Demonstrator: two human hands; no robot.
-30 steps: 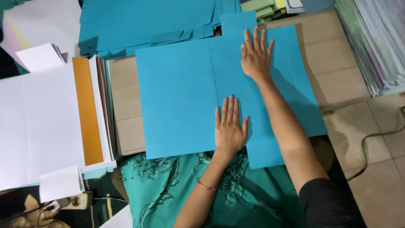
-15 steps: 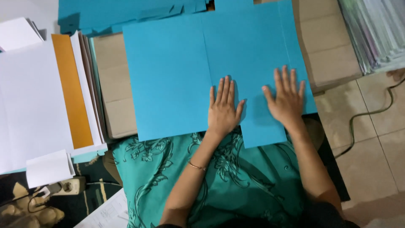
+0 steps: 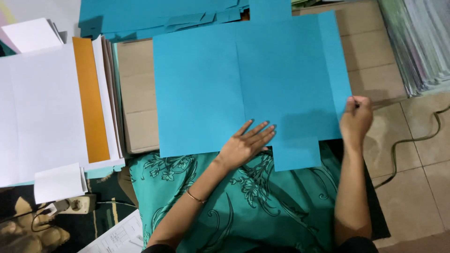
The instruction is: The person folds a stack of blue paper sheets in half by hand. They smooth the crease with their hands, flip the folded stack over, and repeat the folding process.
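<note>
The left hand lies flat, fingers spread, on the near edge of a large blue cut paper sheet with a centre crease and a small tab at its near side. The right hand pinches the sheet's right edge between closed fingers. The sheet rests on a flat brown cardboard board, partly over the person's teal patterned cloth. Further blue sheets are piled beyond. To the left lies a stack of white paper with an orange strip. A white power strip sits near the left corner, on the tiled floor side a cable curls.
</note>
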